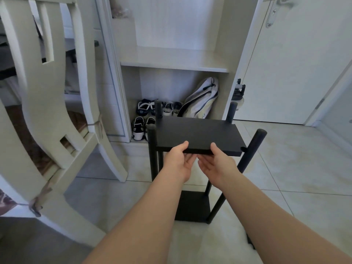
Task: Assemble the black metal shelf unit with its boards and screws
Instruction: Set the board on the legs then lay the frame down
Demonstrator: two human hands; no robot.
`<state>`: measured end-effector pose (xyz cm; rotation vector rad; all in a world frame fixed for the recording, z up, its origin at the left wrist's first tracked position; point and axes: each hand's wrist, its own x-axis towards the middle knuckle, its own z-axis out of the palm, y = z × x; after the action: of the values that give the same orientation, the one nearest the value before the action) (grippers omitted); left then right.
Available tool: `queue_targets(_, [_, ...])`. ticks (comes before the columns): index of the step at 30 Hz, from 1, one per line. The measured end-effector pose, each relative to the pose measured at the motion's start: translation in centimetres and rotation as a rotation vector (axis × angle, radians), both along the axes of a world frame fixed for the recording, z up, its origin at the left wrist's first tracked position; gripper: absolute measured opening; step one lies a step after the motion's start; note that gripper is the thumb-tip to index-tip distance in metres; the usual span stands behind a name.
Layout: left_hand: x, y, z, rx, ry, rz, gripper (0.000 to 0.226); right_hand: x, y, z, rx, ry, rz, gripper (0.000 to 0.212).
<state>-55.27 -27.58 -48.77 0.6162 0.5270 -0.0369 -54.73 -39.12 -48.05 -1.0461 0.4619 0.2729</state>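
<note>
Head view: left hand (pixel 179 161) and right hand (pixel 216 162) grip the black board (pixel 196 133) mid-frame, the cupboard (pixel 171 62) above it holding shoes (pixel 143 115) and a bag (pixel 202 100).

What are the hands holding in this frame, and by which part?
Both hold the flat black rectangular shelf board by its near long edge. The left hand and right hand grip side by side, thumbs on top and fingers underneath.

no text, label, brand or number can be read anywhere. black board (pixel 198 134) shows a plain face. shoes (pixel 142 109) and bag (pixel 202 100) too blurred for marks.
</note>
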Motion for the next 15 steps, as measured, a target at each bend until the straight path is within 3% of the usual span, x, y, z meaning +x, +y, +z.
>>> queue_targets(7, [0.2,-0.8,-3.3,0.108,0.228,0.001,0.020,1.3,-0.2,-3.8,-0.011,0.101,0.002,0.020])
queue_targets(15, [0.3,-2.6,-7.7,0.249,0.428,0.197,0.021,2.0,-0.2,-7.8,-0.068,0.184,0.019,0.029])
